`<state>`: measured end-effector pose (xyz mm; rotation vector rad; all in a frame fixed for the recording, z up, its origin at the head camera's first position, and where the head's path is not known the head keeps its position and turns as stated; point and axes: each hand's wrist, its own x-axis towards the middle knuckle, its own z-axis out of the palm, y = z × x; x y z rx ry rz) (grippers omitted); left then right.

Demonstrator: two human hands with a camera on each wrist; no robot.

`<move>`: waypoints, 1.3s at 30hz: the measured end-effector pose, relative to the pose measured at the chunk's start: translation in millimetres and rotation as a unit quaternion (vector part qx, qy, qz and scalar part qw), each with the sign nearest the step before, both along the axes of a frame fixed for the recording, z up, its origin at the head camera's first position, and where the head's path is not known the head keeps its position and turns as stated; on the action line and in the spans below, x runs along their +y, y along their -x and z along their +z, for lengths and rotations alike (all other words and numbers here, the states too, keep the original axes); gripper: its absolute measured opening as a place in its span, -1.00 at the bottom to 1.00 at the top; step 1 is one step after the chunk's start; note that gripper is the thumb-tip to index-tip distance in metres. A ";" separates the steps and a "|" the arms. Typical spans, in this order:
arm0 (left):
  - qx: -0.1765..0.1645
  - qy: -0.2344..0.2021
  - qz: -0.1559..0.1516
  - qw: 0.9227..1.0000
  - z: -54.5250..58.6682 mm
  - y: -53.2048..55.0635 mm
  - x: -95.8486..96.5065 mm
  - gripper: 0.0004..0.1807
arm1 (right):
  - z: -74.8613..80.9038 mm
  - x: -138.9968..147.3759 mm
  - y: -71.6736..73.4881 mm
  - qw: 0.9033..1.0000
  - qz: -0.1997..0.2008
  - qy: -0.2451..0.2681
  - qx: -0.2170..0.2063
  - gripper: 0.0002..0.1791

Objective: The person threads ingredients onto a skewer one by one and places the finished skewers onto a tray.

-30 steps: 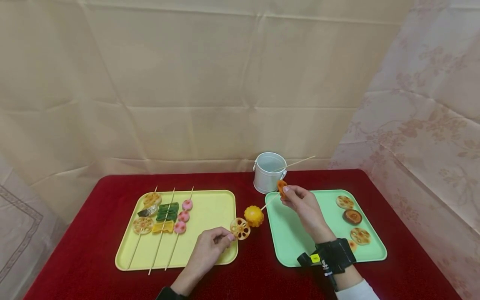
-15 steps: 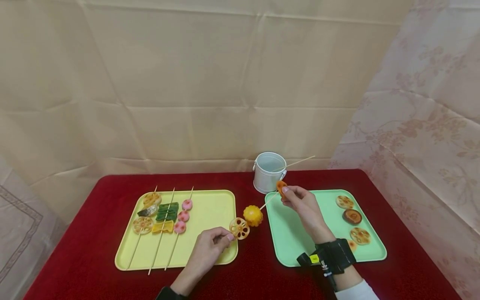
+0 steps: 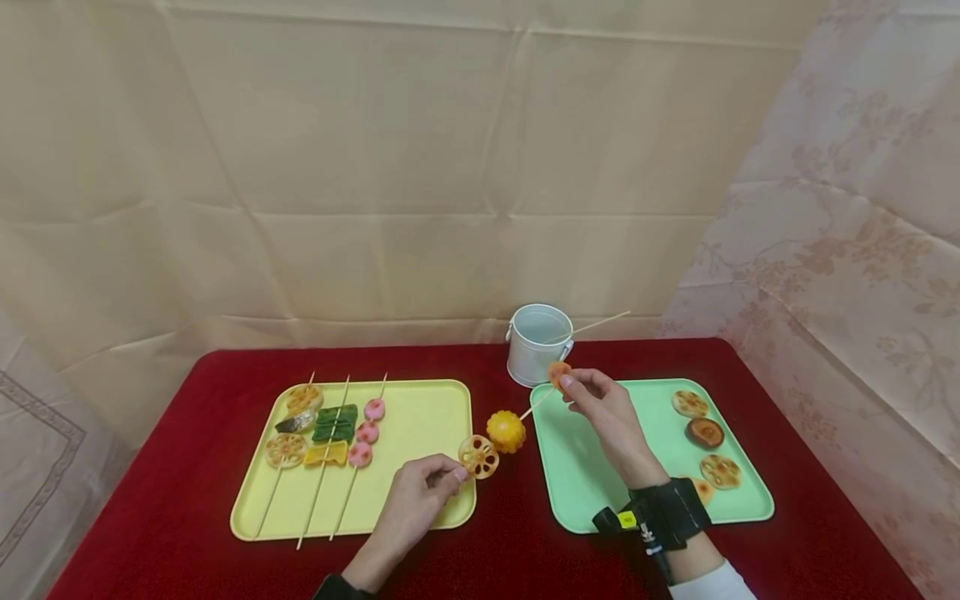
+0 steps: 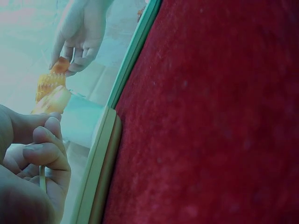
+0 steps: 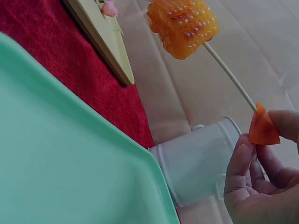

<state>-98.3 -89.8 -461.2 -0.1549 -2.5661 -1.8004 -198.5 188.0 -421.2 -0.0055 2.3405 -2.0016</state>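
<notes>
Skewer [image 5: 228, 73]: located above the desk [image 3: 517, 542], between the yellow tray [image 3: 420, 417] and green tray [image 3: 585, 483]. It carries a corn piece [image 3: 506, 432] and a lotus slice [image 3: 478, 457]. Left hand [image 3: 423, 496]: fingers curled, gripping the skewer beside the lotus slice. Right hand [image 3: 611, 421]: pinching an orange slice [image 5: 264, 128] at the skewer's far end; whether the slice is pierced cannot be determined. Yellow tray: three loaded skewers [image 3: 335, 423], left side. Green tray: mushroom [image 3: 705, 432] between two lotus slices [image 3: 722, 472]. White bucket [image 3: 531, 358]: behind the trays, one stick [image 3: 600, 323] leaning out. Yellow label [image 3: 627, 520], right wrist: lettering too small to read.
</notes>
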 end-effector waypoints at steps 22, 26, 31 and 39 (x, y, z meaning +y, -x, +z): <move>-0.006 -0.020 0.017 1.000 4.7 -2.0 3.3 -0.88 | 9.2 -17.4 -9.1 0.999 -0.021 0.025 -0.007 -0.47; -0.020 -0.047 0.014 0.999 7.1 -3.5 4.4 -0.87 | 8.7 -21.5 -12.4 0.999 -0.026 0.024 -0.004 -0.53; -0.040 -0.080 0.008 0.996 10.3 -4.5 6.3 -0.84 | 4.9 -33.0 -17.2 1.000 -0.004 0.019 -0.013 -0.62; -0.029 -0.059 0.022 0.998 10.3 -4.5 8.2 -0.84 | -0.3 -46.1 -23.4 0.999 0.012 0.035 -0.017 -0.64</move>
